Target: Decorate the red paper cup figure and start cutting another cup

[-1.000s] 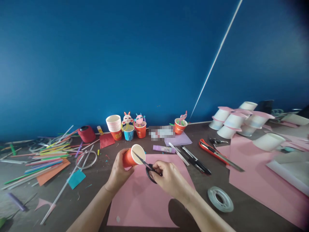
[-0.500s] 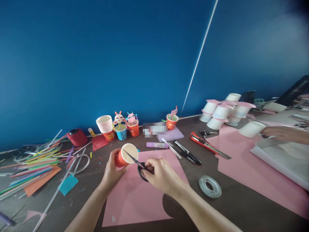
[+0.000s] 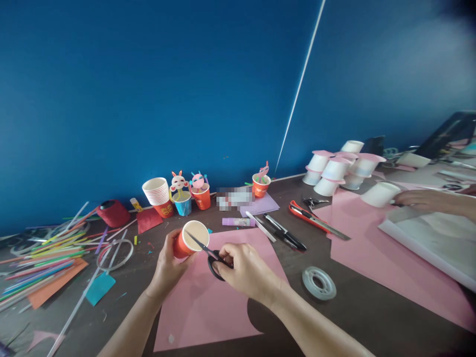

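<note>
Orange paper cup (image 3: 186,241) is held on its side at lower centre of the frame, mouth turned toward the camera, white inside showing; no print on it can be read. Left hand (image 3: 168,265) wraps its fingers (image 3: 166,246) closed around the cup's wall from the left. Right hand (image 3: 243,271) grips the black handles of the scissors (image 3: 208,250), fingers curled tight through the loops; the blades lie narrow across the cup's open mouth, tips at the rim's upper left. Both hands hover over a pink paper sheet (image 3: 208,307) lying on the dark tabletop (image 3: 357,317). Behind, against the blue wall, stand a stack of cups (image 3: 158,194) with red marks too small to read, and decorated cups (image 3: 191,193). A label area beside them is blurred and unreadable. A glue stick (image 3: 238,222), a red cutter (image 3: 307,214) and a tape roll (image 3: 319,283) lie right of the hands. Coloured straws (image 3: 48,258) fill the left edge. Another person's hand (image 3: 420,200) touches a white cup (image 3: 379,194) at the right of the frame.
</note>
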Demonstrator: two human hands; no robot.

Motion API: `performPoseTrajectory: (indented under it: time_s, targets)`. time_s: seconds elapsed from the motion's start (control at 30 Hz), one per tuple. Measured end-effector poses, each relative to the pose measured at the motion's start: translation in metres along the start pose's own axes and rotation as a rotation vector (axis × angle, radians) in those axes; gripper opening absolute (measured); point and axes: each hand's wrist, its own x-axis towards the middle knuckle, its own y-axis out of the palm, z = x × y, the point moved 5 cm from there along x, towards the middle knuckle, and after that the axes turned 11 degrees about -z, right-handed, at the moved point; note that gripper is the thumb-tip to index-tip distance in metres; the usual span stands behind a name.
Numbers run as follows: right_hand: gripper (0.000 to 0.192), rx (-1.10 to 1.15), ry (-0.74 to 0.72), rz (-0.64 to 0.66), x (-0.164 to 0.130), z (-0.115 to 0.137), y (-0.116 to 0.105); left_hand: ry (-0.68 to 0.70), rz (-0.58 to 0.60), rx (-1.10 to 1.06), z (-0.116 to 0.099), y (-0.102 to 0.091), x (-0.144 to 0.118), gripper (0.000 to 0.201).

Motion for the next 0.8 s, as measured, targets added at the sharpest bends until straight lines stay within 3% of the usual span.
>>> performPoseTrajectory:
  time_s: [0.1,0.3,0.47,0.57,0.63,0.8]
  targets:
    - [0.024,0.071,0.056,0.024,0.001,-0.004,0.004,0.010,-0.002,0.016,0.000,0.000,0.000,0.049]
    - [0.035,0.294,0.254,0.194,0.001,-0.016,0.022,0.006,0.022,0.023,0.002,0.001,-0.001,0.052]
    - [0.021,0.006,0.017,-0.057,0.000,-0.004,0.003,0.002,0.042,0.005,-0.004,0.001,-0.001,0.050]
    - [0.014,-0.051,-0.063,-0.123,-0.001,0.000,-0.001,-0.006,0.032,0.029,-0.006,0.000,-0.001,0.050]
    - [0.019,0.032,0.010,-0.067,0.000,-0.007,0.005,-0.012,0.040,0.049,-0.004,0.001,-0.001,0.050]
    - [0.035,0.403,0.350,0.226,0.004,-0.029,0.033,-0.001,0.024,0.059,0.002,0.000,-0.001,0.053]
